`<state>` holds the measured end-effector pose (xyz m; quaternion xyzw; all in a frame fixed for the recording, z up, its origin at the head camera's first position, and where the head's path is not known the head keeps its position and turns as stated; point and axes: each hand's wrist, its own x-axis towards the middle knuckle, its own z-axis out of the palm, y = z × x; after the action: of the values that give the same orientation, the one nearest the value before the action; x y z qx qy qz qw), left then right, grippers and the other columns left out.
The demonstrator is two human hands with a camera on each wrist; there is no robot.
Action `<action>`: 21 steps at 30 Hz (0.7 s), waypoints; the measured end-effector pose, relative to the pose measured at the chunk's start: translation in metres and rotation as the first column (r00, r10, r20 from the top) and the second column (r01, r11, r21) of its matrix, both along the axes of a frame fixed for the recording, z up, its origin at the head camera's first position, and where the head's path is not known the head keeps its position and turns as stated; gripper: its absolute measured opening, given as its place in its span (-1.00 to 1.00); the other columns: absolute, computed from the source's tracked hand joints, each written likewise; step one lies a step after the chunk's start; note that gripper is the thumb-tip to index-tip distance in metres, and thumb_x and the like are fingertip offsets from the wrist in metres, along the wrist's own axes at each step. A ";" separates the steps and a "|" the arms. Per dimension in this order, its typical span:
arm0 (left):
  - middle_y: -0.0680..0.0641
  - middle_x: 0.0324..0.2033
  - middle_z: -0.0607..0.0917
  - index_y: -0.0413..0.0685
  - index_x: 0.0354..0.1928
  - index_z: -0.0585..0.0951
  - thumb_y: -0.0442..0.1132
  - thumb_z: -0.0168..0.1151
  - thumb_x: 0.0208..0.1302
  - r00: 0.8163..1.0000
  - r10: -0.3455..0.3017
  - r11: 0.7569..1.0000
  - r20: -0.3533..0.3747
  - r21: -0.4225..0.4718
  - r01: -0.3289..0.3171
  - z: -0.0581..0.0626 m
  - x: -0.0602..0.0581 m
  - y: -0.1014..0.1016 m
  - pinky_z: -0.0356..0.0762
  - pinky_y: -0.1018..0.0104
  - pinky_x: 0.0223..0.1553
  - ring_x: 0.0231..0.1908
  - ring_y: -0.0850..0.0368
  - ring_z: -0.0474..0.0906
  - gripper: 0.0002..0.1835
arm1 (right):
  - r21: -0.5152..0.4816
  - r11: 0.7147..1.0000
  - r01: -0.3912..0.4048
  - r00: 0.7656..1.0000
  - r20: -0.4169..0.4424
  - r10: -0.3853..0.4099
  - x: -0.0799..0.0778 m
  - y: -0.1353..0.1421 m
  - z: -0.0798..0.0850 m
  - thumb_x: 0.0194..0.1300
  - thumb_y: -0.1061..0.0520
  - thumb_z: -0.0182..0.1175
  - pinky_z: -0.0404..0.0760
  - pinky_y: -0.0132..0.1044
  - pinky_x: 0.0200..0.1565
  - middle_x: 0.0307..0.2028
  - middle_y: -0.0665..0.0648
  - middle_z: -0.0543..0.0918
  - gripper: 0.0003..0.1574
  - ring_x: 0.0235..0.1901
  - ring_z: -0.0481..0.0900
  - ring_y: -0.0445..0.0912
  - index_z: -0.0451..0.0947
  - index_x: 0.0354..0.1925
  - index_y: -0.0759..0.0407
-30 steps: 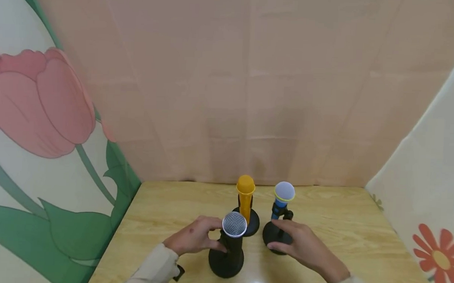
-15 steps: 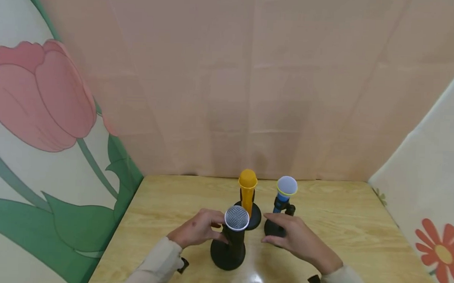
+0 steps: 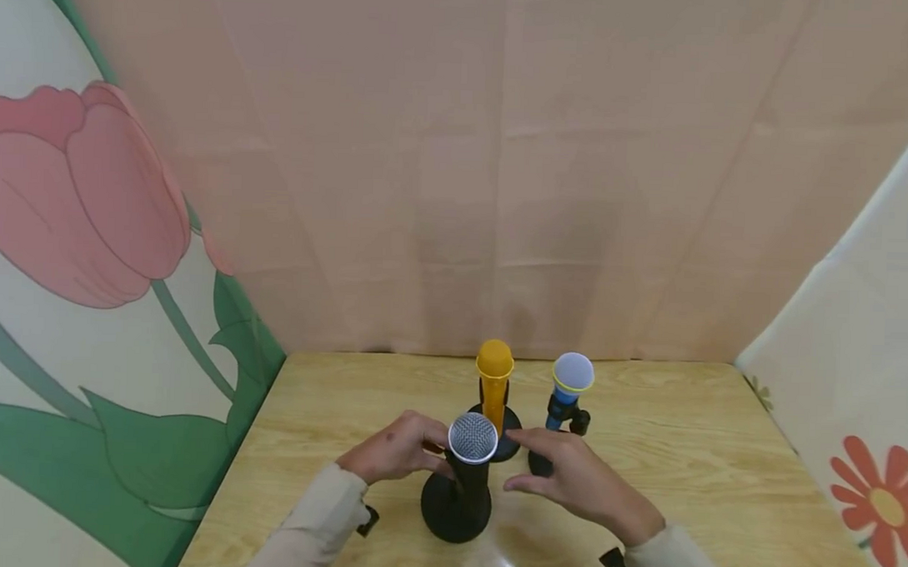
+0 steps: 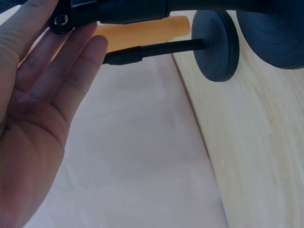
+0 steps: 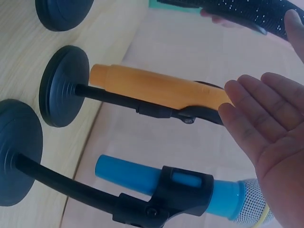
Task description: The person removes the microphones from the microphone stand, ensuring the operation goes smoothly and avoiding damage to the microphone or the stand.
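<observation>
A black microphone [image 3: 473, 438] with a silver mesh head is mounted on a round-based black stand [image 3: 453, 517], nearest the person. My left hand [image 3: 399, 447] is at its left side, thumb and fingers on either side of the stand's clip [image 4: 80, 14] as the left wrist view shows. My right hand [image 3: 575, 475] is to the right of that microphone, fingers extended and holding nothing. In the right wrist view, the right hand's fingers [image 5: 247, 126] overlap the upper end of an orange microphone [image 5: 156, 88] beyond them.
The orange microphone stands behind the black one on its own stand. A blue microphone [image 3: 562, 404] with a pale head stands back right, its base partly behind the right hand. The wooden table [image 3: 330, 396] meets a pinkish backdrop [image 3: 457, 192]; flowered cloths flank both sides.
My right hand has moved left, from beside the blue microphone's stand toward the black microphone. My left hand stays at the black microphone. The whole head view shifted slightly.
</observation>
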<state>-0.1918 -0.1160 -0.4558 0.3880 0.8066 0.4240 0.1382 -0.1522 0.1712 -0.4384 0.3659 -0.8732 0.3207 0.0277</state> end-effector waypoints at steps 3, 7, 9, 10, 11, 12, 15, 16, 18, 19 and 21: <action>0.19 -0.10 0.75 -0.03 -0.01 0.76 -0.38 0.46 0.10 1.000 0.005 1.000 0.000 0.027 -0.005 -0.003 0.000 0.000 0.58 0.41 0.03 -0.05 0.36 0.64 -0.64 | -0.007 1.000 -0.009 1.000 0.003 0.009 -0.001 -0.002 -0.001 0.20 -0.16 0.41 0.67 -0.05 -0.02 0.03 0.17 0.70 -0.26 -0.01 0.67 -0.01 0.58 0.17 0.31; 0.15 -0.13 0.76 -0.06 -0.04 0.77 -0.39 0.47 0.09 0.999 0.021 0.998 -0.037 0.067 -0.019 -0.006 0.001 0.000 0.62 0.35 -0.01 -0.09 0.35 0.66 -0.66 | -0.024 1.000 -0.014 1.000 -0.021 0.014 -0.003 -0.003 -0.004 0.20 -0.21 0.38 0.69 -0.09 -0.04 0.00 0.14 0.72 -0.26 -0.03 0.68 -0.05 0.60 0.16 0.26; 0.12 -0.16 0.77 -0.08 -0.07 0.78 -0.38 0.48 0.09 0.997 0.046 0.995 -0.067 0.089 -0.039 -0.009 0.002 0.001 0.66 0.29 -0.05 -0.13 0.35 0.66 -0.69 | -0.042 0.999 -0.018 0.999 -0.048 0.016 -0.003 -0.004 -0.007 0.19 -0.18 0.41 0.70 -0.11 -0.05 -0.02 0.13 0.73 -0.29 -0.05 0.69 -0.07 0.62 0.13 0.27; 0.10 -0.18 0.78 -0.09 -0.10 0.78 -0.38 0.48 0.08 0.995 0.061 0.994 -0.084 0.101 -0.053 -0.011 0.002 0.001 0.67 0.27 -0.08 -0.14 0.35 0.66 -0.71 | -0.052 0.998 -0.023 0.998 -0.063 0.020 -0.004 -0.004 -0.008 0.18 -0.15 0.42 0.70 -0.13 -0.06 -0.03 0.13 0.73 -0.31 -0.06 0.69 -0.07 0.63 0.11 0.27; 0.09 -0.19 0.78 -0.09 -0.12 0.78 -0.37 0.49 0.08 0.992 0.079 0.992 -0.103 0.111 -0.067 -0.012 0.002 0.002 0.68 0.25 -0.10 -0.16 0.35 0.66 -0.73 | -0.065 0.997 -0.030 0.997 -0.078 0.025 -0.004 -0.005 -0.009 0.17 -0.13 0.44 0.70 -0.14 -0.07 -0.04 0.12 0.73 -0.34 -0.08 0.69 -0.08 0.63 0.10 0.27; 0.08 -0.20 0.78 -0.10 -0.14 0.79 -0.36 0.49 0.08 0.988 0.096 0.989 -0.121 0.121 -0.082 -0.014 0.003 0.003 0.69 0.26 -0.12 -0.17 0.35 0.66 -0.74 | -0.079 0.996 -0.038 0.995 -0.094 0.030 -0.005 -0.005 -0.010 0.17 -0.11 0.45 0.71 -0.15 -0.08 -0.06 0.11 0.74 -0.36 -0.09 0.69 -0.09 0.64 0.08 0.27; 0.04 -0.24 0.78 -0.11 -0.20 0.78 -0.36 0.50 0.07 0.979 0.144 0.981 -0.145 0.154 -0.121 -0.017 0.004 0.007 0.69 0.33 -0.17 -0.20 0.33 0.67 -0.79 | -0.130 0.989 -0.064 0.989 -0.139 0.046 -0.007 -0.009 -0.012 0.15 -0.04 0.48 0.71 -0.17 -0.11 -0.09 0.09 0.75 -0.44 -0.11 0.70 -0.10 0.66 0.04 0.25; 0.04 -0.25 0.78 -0.11 -0.21 0.78 -0.35 0.51 0.07 0.976 0.159 0.978 -0.151 0.162 -0.134 -0.018 0.004 0.008 0.68 0.37 -0.18 -0.20 0.32 0.67 -0.80 | -0.145 0.987 -0.070 0.988 -0.149 0.049 -0.008 -0.010 -0.012 0.15 -0.02 0.48 0.71 -0.17 -0.12 -0.10 0.07 0.75 -0.46 -0.11 0.71 -0.10 0.67 0.03 0.23; 0.03 -0.26 0.78 -0.11 -0.23 0.77 -0.35 0.51 0.06 0.972 0.183 0.971 -0.147 0.181 -0.155 -0.019 0.005 0.011 0.67 0.44 -0.20 -0.20 0.30 0.67 -0.81 | -0.177 0.981 -0.078 0.988 -0.144 0.052 -0.010 -0.013 -0.012 0.16 0.02 0.48 0.71 -0.17 -0.11 -0.11 0.05 0.75 -0.51 -0.11 0.71 -0.10 0.67 0.01 0.19; 0.03 -0.26 0.77 -0.11 -0.23 0.77 -0.36 0.51 0.06 0.970 0.195 0.967 -0.142 0.191 -0.166 -0.020 0.005 0.012 0.66 0.46 -0.20 -0.19 0.29 0.67 -0.81 | -0.191 0.979 -0.077 0.989 -0.137 0.051 -0.011 -0.014 -0.012 0.16 0.03 0.48 0.71 -0.16 -0.11 -0.11 0.04 0.75 -0.53 -0.11 0.71 -0.10 0.67 0.01 0.17; 0.02 -0.27 0.77 -0.12 -0.24 0.76 -0.37 0.52 0.06 0.965 0.218 0.960 -0.148 0.212 -0.184 -0.022 0.005 0.015 0.66 0.45 -0.22 -0.19 0.27 0.68 -0.81 | -0.212 0.975 -0.065 0.992 -0.117 0.041 -0.013 -0.016 -0.011 0.15 0.06 0.49 0.71 -0.18 -0.12 -0.12 0.01 0.75 -0.57 -0.13 0.71 -0.12 0.67 -0.01 0.13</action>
<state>-0.1870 -0.1013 -0.4779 0.3503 0.8048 0.4789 -0.0141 -0.1649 0.1551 -0.4498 0.4012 -0.8205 0.3928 0.1074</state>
